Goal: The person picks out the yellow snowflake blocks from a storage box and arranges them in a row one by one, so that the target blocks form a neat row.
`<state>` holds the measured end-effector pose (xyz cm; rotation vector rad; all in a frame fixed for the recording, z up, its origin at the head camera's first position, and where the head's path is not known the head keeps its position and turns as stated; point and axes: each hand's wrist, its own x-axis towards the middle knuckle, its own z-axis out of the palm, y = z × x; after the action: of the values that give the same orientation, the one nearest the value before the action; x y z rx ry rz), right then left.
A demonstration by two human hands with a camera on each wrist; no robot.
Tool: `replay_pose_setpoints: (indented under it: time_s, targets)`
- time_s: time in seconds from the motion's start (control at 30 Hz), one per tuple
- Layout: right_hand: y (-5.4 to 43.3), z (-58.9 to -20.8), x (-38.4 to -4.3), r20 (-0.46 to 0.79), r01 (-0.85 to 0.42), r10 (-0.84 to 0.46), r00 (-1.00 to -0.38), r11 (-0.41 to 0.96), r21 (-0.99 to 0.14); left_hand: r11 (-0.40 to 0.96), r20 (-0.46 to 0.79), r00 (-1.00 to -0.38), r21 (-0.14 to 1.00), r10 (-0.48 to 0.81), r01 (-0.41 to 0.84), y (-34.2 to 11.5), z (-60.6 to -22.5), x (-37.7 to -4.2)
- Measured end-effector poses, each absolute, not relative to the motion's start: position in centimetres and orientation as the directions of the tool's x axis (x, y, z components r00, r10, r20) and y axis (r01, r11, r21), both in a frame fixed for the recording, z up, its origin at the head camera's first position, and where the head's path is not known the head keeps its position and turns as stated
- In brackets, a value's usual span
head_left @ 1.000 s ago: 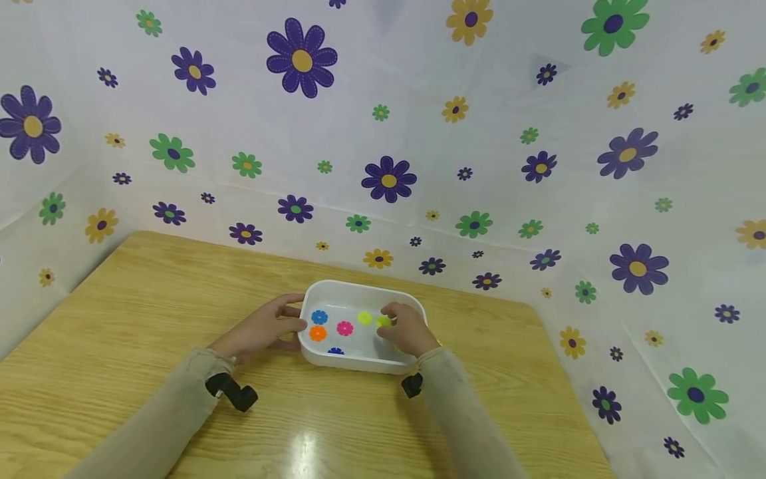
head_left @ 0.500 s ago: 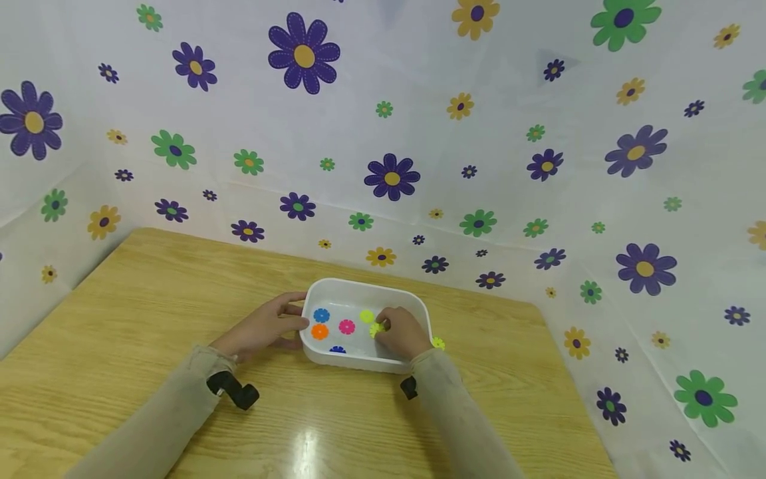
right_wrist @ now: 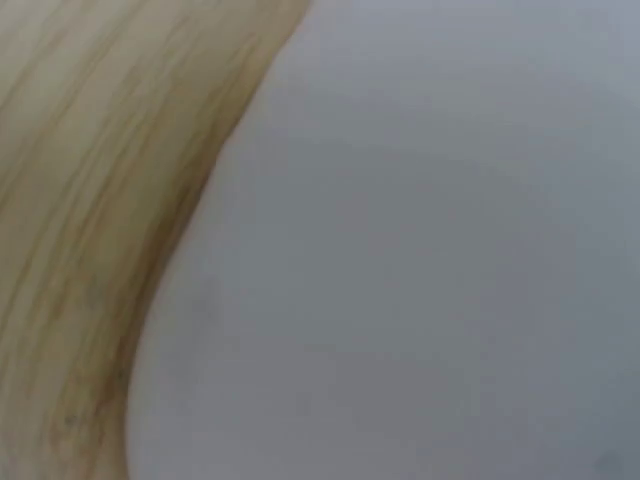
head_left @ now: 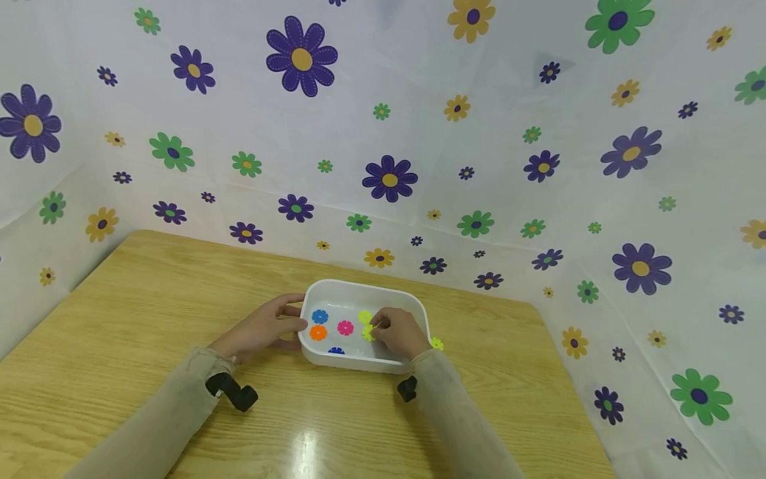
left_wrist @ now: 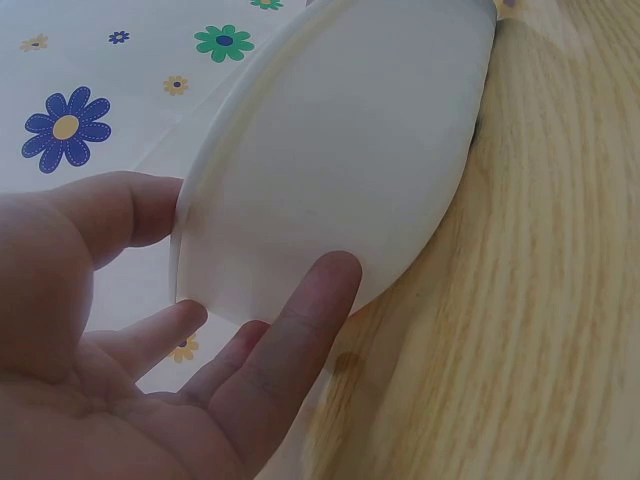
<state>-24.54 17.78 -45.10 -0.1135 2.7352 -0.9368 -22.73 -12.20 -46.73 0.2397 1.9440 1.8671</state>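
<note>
A white plastic tray point(head_left: 365, 364) stands on the table, with several notched plastic discs on its floor. My left hand point(head_left: 266, 327) is at its left end; in the left wrist view the spread fingers touch the outer wall point(left_wrist: 330, 130). Inside the tray, my right hand point(head_left: 402, 332) pinches a yellow notched disc point(head_left: 368, 332) low over the floor. Just behind that lies another yellow disc point(head_left: 364, 317). Further left are a pink disc point(head_left: 345, 328), an orange disc point(head_left: 318, 332), a light blue disc point(head_left: 320, 317) and a partly hidden dark blue disc point(head_left: 336, 350).
One more yellow disc point(head_left: 437, 344) shows beside the tray's right end, partly behind the right wrist. The wooden table point(head_left: 179, 286) meets a flower-printed sheet point(head_left: 335, 133) at the back and sides. White tray wall point(right_wrist: 400, 250) fills most of the right wrist view.
My right hand has moved left inside the tray, bringing the yellow disc closer to the other yellow one. The left hand stays at the tray's left end.
</note>
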Motion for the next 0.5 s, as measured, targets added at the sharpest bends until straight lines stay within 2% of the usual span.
replay_pose_setpoints:
  time_s: [0.5]
  targets:
    - [18.02, -44.33, -24.75, -0.229, 0.057, -0.17, -0.958, 0.671, -0.739, 0.1, -0.209, -0.894, 0.978, 0.396, -0.184, -12.01, -46.66, -22.72]
